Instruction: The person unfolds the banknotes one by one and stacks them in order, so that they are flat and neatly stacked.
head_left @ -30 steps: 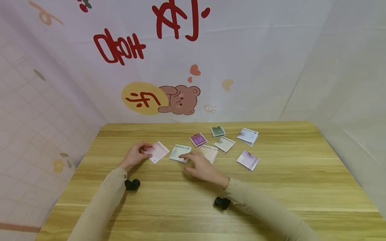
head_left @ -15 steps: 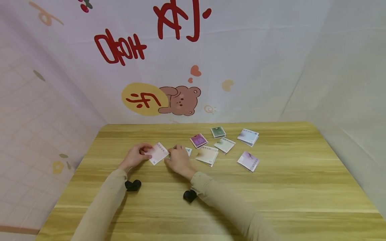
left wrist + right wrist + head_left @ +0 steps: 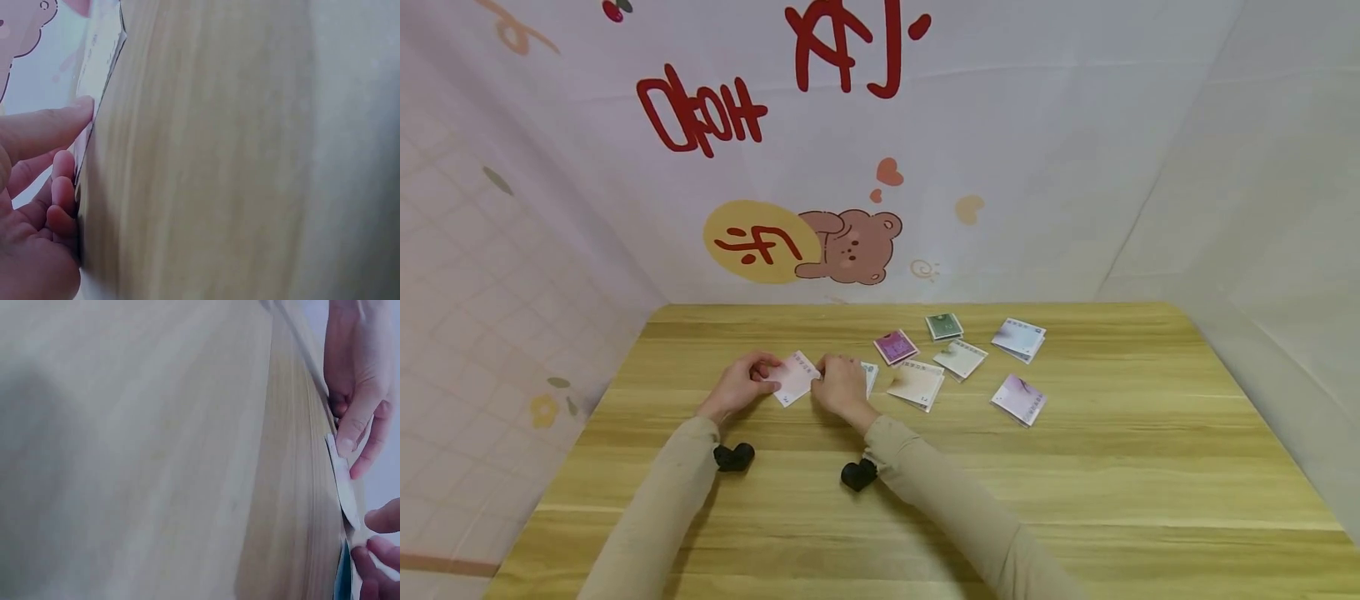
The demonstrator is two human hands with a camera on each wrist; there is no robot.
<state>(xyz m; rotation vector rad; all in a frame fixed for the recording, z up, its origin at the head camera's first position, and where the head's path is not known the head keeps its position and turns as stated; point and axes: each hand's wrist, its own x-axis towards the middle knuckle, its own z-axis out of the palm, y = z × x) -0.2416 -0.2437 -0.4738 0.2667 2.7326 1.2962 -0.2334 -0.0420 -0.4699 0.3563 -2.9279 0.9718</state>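
Observation:
A pink folded banknote [image 3: 792, 379] lies at the left of the group on the table. My left hand [image 3: 742, 386] holds its left edge; in the left wrist view the thumb [image 3: 69, 122] lies on the note, the other fingers curled beside its edge. At the note's right corner is my right hand [image 3: 841, 385], thumb and fingers bent. The right wrist view shows its fingertips close by the raised end of the pink note, but not whether they pinch it. Beneath and behind the right hand a blue-green folded banknote [image 3: 870, 375] is mostly hidden.
Right of my hands lie several other folded banknotes: a yellowish one [image 3: 916, 383], a magenta one [image 3: 895, 347], a green one [image 3: 943, 326], a pale greenish one [image 3: 960, 359], a bluish one [image 3: 1018, 338] and a lilac one [image 3: 1019, 400]. A white printed cloth [image 3: 1037, 150] hangs behind the wooden table [image 3: 1112, 500].
My right hand has moved left from over the blue-green banknote to the pink note's right corner, covering much of the blue-green one. The left hand stays at the pink note's left edge.

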